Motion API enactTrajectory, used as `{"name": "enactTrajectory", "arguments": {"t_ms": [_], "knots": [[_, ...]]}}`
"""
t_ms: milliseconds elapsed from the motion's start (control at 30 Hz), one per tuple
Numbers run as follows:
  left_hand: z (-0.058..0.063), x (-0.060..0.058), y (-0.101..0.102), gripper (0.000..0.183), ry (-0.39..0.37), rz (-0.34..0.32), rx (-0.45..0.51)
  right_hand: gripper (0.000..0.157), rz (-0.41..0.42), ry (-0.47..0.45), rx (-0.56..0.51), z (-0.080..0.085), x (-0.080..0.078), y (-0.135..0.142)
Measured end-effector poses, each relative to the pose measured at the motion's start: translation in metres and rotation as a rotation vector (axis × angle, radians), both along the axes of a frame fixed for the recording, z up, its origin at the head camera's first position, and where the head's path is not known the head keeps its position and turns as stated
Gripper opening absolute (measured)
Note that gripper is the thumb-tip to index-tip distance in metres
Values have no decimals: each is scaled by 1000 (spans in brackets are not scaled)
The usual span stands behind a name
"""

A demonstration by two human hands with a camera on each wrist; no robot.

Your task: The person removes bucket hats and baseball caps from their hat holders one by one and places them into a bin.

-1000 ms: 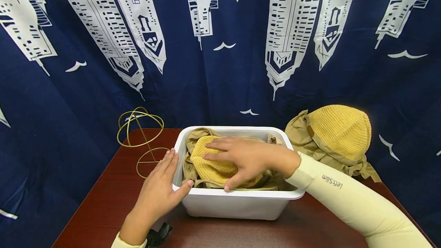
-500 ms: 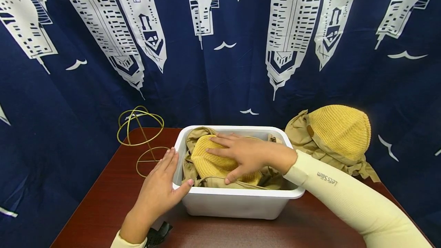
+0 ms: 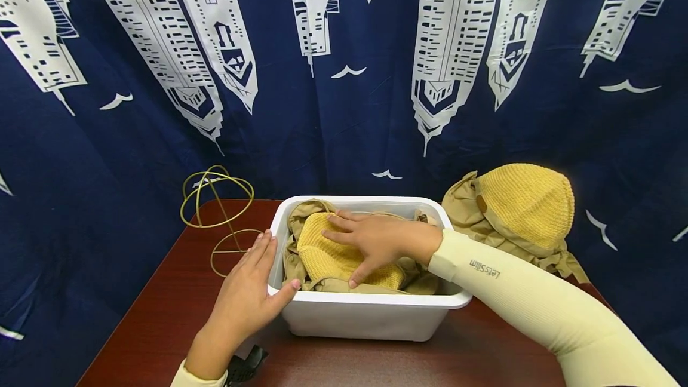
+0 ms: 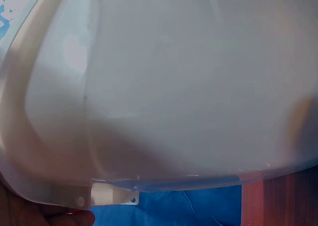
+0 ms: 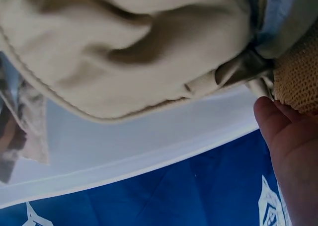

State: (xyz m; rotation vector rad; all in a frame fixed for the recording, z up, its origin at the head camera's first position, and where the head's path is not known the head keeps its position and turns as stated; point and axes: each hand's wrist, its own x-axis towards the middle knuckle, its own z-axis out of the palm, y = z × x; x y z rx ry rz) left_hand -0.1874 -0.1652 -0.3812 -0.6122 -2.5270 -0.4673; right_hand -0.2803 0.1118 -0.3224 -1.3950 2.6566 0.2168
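Note:
A white plastic bin [image 3: 365, 318] stands in the middle of the table, holding a yellow knitted hat [image 3: 317, 255] with khaki fabric [image 3: 335, 285] around it. My right hand [image 3: 378, 240] lies palm down on the hat, fingers spread. In the right wrist view, its fingertips touch the ribbed knit [image 5: 300, 72] beside smooth khaki cloth [image 5: 164, 47]. My left hand [image 3: 244, 291] rests with straight fingers along the bin's left rim, thumb at the front corner. The bin's wall [image 4: 189, 87] fills most of the left wrist view.
Behind the bin at right sits another yellow knitted hat [image 3: 532, 202] against a khaki fabric bundle [image 3: 462, 202]. A gold wire stand [image 3: 217, 196] is at the table's back left. A navy curtain [image 3: 322, 136] hangs behind the reddish-brown table [image 3: 161, 315].
My right wrist and sleeve have shifted left and slightly down toward the bin, the hand still on the hat. My left hand stays on the rim.

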Motion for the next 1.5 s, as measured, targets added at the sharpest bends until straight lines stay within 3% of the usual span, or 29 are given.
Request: {"name": "enactTrajectory", "arguments": {"t_ms": [367,667,867,1167,1500], "knots": [[-1,1,0,84,-4,4,6,104,-16,-46,38,-10,-8,-5],[-2,2,-1,84,11,-7,-2,101,22,-102,-78,5,-4,3],[-3,1,-2,83,26,-15,0,95,55,-40,-216,25,-5,18],[0,1,-1,83,23,-17,-2,79,4,27,-463,57,0,62],[0,0,-1,81,12,-17,-4,60,-52,192,-646,65,8,123]]}}
